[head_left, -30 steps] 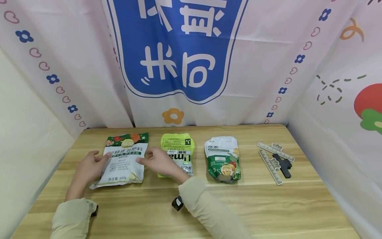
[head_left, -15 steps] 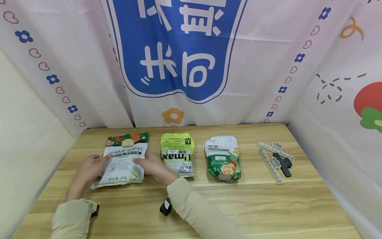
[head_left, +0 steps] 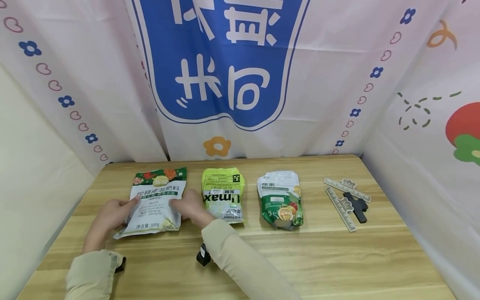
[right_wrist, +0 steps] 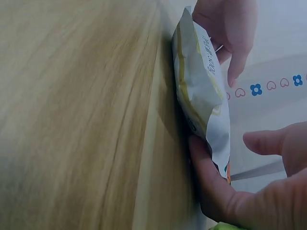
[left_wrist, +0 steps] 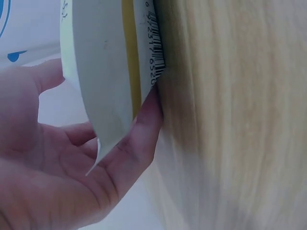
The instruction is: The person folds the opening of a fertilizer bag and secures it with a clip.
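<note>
A white and green fertilizer bag (head_left: 155,208) lies face up at the left of the table. My left hand (head_left: 112,214) grips its left edge, with fingers tucked under and thumb over the front. In the left wrist view the fingers of my left hand (left_wrist: 62,172) run beneath the bag's lower corner. At the opposite edge my right hand (head_left: 193,206) holds the bag, its fingers slid underneath. The right wrist view has the thumb of my right hand (right_wrist: 261,187) over the bag, seemingly a little apart from it.
Right of the hands lie a yellow-green Umax bag (head_left: 223,196) and a white and green pouch (head_left: 280,200). Farther right are two long grey crown-topped clips (head_left: 341,208) and a black clip (head_left: 358,206). A printed cloth (head_left: 262,137) hangs behind the wooden table (head_left: 337,266).
My right hand has moved left and slipped its fingers under the fertilizer bag's right edge, uncovering the yellow-green bag. My left hand and the bag have barely moved.
</note>
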`<state>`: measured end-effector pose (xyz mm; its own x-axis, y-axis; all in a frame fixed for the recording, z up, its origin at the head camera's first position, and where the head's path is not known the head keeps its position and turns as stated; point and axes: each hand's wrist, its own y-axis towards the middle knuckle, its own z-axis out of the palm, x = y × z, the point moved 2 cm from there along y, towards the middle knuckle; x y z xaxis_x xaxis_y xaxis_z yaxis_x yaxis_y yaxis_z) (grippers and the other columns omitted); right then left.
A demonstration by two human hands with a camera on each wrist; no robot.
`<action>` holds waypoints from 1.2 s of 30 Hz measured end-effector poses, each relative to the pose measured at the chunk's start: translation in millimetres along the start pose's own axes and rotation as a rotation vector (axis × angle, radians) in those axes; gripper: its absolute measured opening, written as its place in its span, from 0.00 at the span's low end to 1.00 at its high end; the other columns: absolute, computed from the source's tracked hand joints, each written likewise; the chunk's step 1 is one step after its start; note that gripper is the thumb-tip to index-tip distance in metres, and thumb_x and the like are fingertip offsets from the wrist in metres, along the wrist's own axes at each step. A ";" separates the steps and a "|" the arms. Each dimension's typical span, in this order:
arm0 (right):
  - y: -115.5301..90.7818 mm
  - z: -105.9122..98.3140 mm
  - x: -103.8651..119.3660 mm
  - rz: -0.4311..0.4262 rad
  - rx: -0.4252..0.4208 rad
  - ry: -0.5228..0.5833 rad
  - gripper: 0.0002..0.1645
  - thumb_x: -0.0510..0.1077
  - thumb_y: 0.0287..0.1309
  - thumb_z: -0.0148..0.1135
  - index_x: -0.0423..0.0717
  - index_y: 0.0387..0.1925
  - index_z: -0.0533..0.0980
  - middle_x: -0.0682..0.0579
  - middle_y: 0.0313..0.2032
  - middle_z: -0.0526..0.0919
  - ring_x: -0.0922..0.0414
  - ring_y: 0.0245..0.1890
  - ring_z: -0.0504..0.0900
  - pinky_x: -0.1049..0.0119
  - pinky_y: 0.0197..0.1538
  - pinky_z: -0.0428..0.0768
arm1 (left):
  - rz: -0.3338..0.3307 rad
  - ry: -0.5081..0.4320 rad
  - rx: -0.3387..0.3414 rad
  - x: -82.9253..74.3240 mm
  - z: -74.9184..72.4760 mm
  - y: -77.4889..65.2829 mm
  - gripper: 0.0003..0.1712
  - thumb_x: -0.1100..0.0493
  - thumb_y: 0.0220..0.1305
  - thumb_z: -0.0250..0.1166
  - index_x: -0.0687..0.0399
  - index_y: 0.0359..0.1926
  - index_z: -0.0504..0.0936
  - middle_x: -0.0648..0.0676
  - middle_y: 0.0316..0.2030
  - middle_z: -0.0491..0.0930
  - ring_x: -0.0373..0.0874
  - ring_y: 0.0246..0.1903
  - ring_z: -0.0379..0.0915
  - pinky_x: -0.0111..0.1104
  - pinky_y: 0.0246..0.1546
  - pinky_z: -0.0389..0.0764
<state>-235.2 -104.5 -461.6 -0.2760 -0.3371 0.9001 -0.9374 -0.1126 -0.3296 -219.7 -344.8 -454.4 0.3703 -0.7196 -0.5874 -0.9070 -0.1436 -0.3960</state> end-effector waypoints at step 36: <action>-2.3 5.0 0.0 0.070 -0.007 0.002 0.38 0.44 0.49 0.85 0.32 0.58 0.78 0.42 0.50 0.85 0.54 0.26 0.79 0.60 0.31 0.82 | -0.003 -0.062 0.052 -3.9 3.8 2.3 0.27 0.40 0.77 0.58 0.61 0.34 0.77 0.49 0.25 0.80 0.41 0.25 0.76 0.32 0.24 0.76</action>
<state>-231.9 -108.9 -462.3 -0.3411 -0.3419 0.8756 -0.9172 -0.0829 -0.3897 -222.5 -339.8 -455.7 0.3860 -0.6755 -0.6282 -0.8948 -0.1085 -0.4331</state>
